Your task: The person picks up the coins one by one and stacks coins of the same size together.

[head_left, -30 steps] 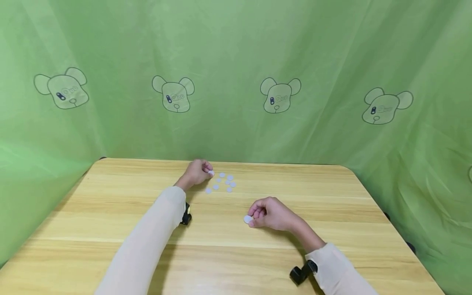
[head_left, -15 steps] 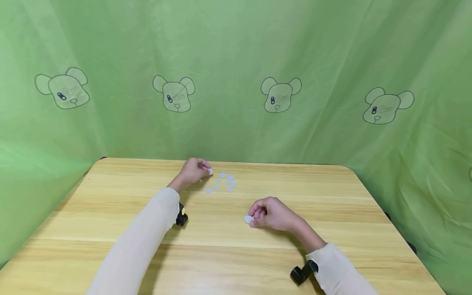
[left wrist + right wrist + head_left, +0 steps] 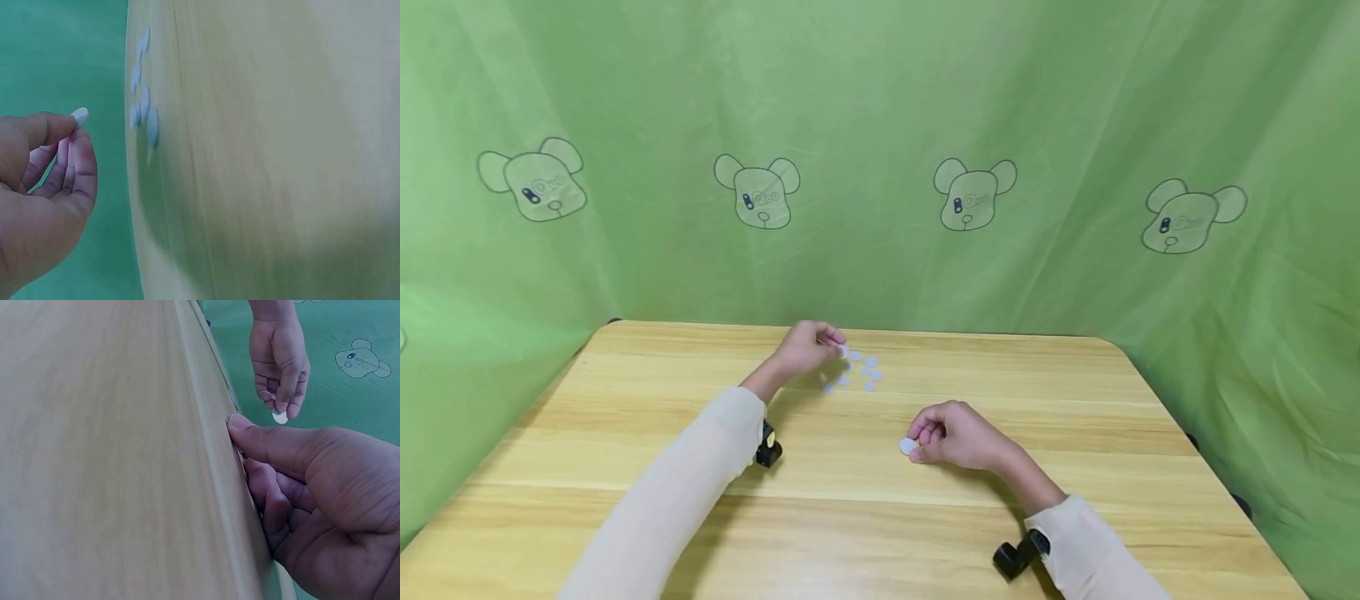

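My left hand [image 3: 808,347] pinches a small white disc [image 3: 80,115] between thumb and fingertips, held above the far part of the wooden table. Beside and below it lie several loose white discs [image 3: 871,362], flat on the wood in a loose cluster. Nearer the front and to the right, my right hand [image 3: 958,437] pinches another white disc [image 3: 907,447] by its edge, low at the tabletop. In the right wrist view that second disc is mostly hidden behind the thumb [image 3: 269,440], while the left hand's disc shows beyond it.
The wooden table [image 3: 820,533] has its far edge just behind the discs. A green curtain [image 3: 865,275] with printed bear heads hangs behind it and at both sides. Black wrist cameras [image 3: 769,446] sit under the sleeves.
The left hand first draws slightly left with its disc, then moves back right and over the edge of the cluster. The right hand and its disc stay put.
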Demonstrator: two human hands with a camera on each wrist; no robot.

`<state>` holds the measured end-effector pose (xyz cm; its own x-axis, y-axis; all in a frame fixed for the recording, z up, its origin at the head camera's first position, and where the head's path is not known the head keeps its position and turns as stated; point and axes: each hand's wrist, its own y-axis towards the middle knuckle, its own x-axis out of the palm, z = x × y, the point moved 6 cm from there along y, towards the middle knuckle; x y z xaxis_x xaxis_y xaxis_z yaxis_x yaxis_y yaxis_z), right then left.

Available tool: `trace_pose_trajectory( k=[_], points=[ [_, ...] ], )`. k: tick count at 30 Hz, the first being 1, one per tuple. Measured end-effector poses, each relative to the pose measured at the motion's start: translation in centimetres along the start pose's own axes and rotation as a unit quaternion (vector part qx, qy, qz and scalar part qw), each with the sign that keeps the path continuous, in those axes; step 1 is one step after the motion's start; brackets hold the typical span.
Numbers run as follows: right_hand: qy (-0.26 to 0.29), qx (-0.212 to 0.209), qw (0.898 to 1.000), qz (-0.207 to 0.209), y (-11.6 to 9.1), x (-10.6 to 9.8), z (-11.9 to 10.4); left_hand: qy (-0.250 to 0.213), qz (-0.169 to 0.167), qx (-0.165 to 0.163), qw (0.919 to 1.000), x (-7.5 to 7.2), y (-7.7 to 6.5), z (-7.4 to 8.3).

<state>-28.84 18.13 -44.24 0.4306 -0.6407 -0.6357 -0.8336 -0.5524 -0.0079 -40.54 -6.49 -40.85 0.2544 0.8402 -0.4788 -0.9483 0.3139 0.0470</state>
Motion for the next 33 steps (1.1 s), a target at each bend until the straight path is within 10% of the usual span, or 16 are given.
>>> trace_pose_trajectory(
  k=[20, 33],
  points=[
    [0.000, -0.005, 1.000, -0.002, 0.1, -0.3, 0.0, 0.027, -0.059, 0.076, 0.9950, 3.9, -2.3, 3.6],
    [0.000, -0.005, 1.000, -0.003, 0.2, -0.1, 0.1, 0.093, -0.096, 0.091, 0.9869, 6.1, -4.5, 3.3]
  ],
)
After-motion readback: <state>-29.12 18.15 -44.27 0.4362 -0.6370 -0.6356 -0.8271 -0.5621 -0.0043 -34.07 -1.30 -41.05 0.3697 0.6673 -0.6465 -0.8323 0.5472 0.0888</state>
